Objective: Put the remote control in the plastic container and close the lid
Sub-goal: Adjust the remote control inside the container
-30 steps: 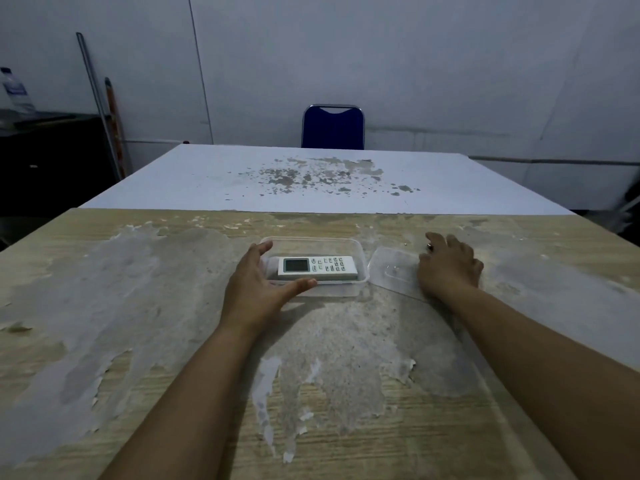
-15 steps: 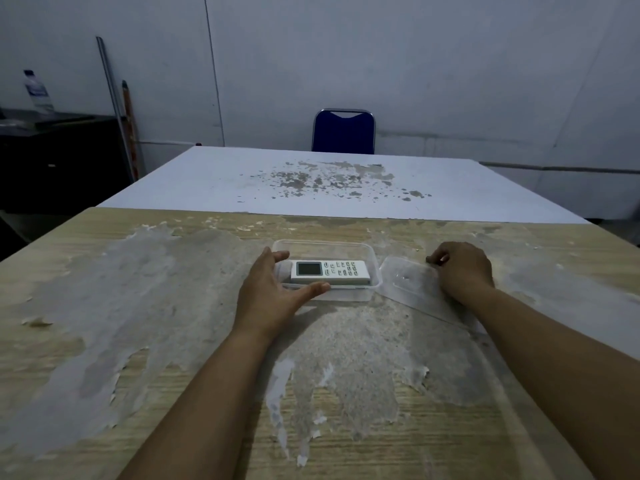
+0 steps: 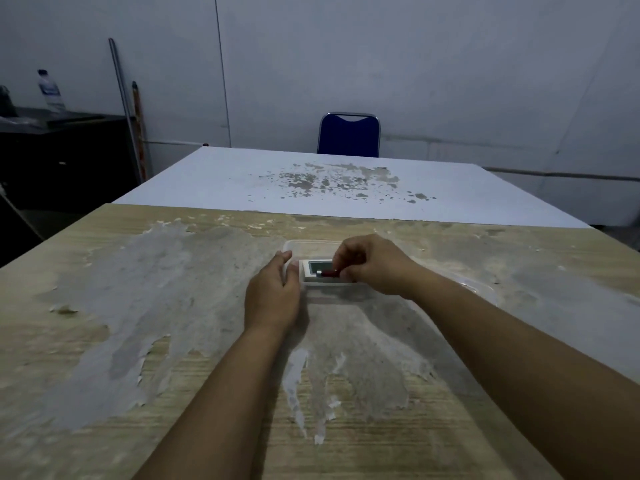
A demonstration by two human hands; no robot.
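Fingers (image 3: 285, 261) of the left hand (image 3: 273, 292) half-open and curved against the left end of the plastic container (image 3: 311, 242), probably to keep the light tub from sliding on the desk (image 3: 138, 306). Fingers (image 3: 341, 261) of the right hand (image 3: 374, 268) pinched narrow on a small dark-red piece (image 3: 327, 273) with a pale tip, too small to identify, held just above the remote control (image 3: 317, 268).

Remote control lying flat inside the container, screen end toward the left, the rest hidden under the right hand. Placing step apparently done; closing not yet begun.

Clear lid (image 3: 483, 289) flat on the desk just right of the container, partly under the right forearm, off the tub and within easy reach for the closing step.

By count: two bare hands, one remote control, one container, one lid, one dark-red piece. Farther back, one white table (image 3: 311, 174) butted against the desk, one blue chair (image 3: 349, 135) behind it, one water bottle (image 3: 50, 91) on a dark counter at far left.
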